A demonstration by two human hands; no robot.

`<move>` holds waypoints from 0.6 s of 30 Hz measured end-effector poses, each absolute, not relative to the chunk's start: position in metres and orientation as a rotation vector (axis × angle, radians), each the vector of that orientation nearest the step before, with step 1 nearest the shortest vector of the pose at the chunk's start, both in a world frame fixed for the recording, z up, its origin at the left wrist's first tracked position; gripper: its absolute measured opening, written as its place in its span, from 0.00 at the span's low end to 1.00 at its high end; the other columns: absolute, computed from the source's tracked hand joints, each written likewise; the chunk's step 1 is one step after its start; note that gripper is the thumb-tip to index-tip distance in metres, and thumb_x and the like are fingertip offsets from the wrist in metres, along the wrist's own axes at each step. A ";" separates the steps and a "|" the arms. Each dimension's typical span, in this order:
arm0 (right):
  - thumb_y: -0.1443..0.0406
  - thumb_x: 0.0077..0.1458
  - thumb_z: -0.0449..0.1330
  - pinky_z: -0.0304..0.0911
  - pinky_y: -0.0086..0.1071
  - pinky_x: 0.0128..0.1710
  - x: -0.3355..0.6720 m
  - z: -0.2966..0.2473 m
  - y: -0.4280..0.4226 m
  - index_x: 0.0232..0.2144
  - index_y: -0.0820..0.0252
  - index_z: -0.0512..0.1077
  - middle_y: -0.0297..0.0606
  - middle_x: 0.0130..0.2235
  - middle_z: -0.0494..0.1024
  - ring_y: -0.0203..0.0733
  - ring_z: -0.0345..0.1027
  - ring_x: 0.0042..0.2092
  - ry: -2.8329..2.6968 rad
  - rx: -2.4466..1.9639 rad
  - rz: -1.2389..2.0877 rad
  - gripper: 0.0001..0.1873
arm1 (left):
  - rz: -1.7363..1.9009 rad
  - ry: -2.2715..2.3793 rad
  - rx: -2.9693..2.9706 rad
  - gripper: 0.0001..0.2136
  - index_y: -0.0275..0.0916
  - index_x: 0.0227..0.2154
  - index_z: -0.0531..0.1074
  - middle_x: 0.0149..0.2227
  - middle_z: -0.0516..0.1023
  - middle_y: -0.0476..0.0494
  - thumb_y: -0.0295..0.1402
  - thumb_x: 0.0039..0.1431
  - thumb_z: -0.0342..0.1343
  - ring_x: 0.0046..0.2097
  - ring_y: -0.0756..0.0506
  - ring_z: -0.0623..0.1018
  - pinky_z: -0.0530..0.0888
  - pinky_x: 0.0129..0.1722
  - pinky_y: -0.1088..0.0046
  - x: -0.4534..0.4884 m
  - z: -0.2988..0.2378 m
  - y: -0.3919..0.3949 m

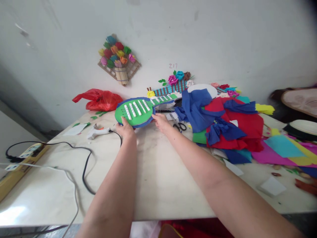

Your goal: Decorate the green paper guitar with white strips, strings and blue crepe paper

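Between my two hands is a guitar-shaped paper craft [119,114], green on its face with a blue edge and rows of white strips on body and neck. It is tilted toward me above the table, its neck pointing right. My left hand [126,128] grips the lower left edge of the round body, thumb on the green face. My right hand [160,123] pinches the body's lower right edge near the neck. Its underside is hidden. Left of my left hand lies a white glue gun [97,132] with a black cord. Black-handled scissors [182,126] lie right of my right hand.
Blue cloth-like sheets [198,112] and red ones [247,127] are heaped at the right. A red plastic bag [102,100] sits at the back left. The power strip [22,165] and its cables run along the left side. A flower craft [119,59] hangs on the wall.
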State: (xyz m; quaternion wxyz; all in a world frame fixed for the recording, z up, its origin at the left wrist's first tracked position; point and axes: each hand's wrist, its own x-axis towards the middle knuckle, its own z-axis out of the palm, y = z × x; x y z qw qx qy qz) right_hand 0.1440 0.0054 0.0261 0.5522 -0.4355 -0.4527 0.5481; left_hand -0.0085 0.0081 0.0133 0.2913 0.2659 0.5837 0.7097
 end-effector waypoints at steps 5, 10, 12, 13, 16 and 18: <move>0.61 0.51 0.53 0.33 0.23 0.12 0.146 0.035 0.000 0.25 0.60 0.63 0.28 0.14 0.67 0.24 0.39 0.11 -0.999 -0.906 1.300 0.08 | 2.007 1.483 0.548 0.17 0.39 0.38 0.62 0.37 0.68 0.45 0.47 0.54 0.45 0.28 0.53 0.70 0.69 0.20 0.79 -0.006 0.017 0.008; 0.65 0.50 0.52 0.36 0.23 0.12 0.149 0.033 0.001 0.18 0.61 0.60 0.28 0.12 0.62 0.26 0.43 0.12 -0.978 -0.833 1.220 0.10 | 1.875 1.316 0.663 0.14 0.39 0.36 0.64 0.32 0.68 0.49 0.45 0.54 0.47 0.27 0.54 0.69 0.68 0.24 0.79 -0.004 0.015 0.007; 0.67 0.49 0.50 0.37 0.23 0.12 0.153 0.030 0.001 0.16 0.61 0.59 0.28 0.12 0.61 0.26 0.44 0.13 -0.961 -0.857 1.221 0.11 | 1.795 1.374 0.709 0.14 0.39 0.33 0.64 0.27 0.66 0.51 0.45 0.53 0.49 0.25 0.54 0.67 0.67 0.24 0.79 -0.004 0.013 0.008; 0.68 0.49 0.49 0.37 0.24 0.12 0.154 0.028 0.001 0.16 0.60 0.58 0.28 0.12 0.61 0.26 0.44 0.13 -0.941 -0.883 1.233 0.12 | 1.766 1.412 0.726 0.14 0.39 0.31 0.64 0.25 0.65 0.51 0.45 0.52 0.50 0.24 0.54 0.67 0.67 0.23 0.78 -0.004 0.013 0.009; 0.66 0.49 0.50 0.36 0.24 0.12 0.157 0.025 0.001 0.15 0.60 0.57 0.27 0.11 0.57 0.27 0.42 0.13 -0.857 -0.973 1.276 0.13 | 1.704 1.531 0.783 0.13 0.38 0.28 0.64 0.22 0.62 0.51 0.45 0.50 0.52 0.23 0.52 0.66 0.66 0.24 0.76 -0.006 0.011 0.011; 0.68 0.46 0.53 0.36 0.24 0.12 0.156 0.023 0.000 0.16 0.59 0.57 0.25 0.10 0.55 0.27 0.42 0.13 -0.801 -1.023 1.278 0.11 | 1.641 1.529 0.815 0.12 0.38 0.27 0.64 0.23 0.64 0.48 0.43 0.50 0.53 0.27 0.48 0.69 0.67 0.26 0.72 -0.008 0.012 0.009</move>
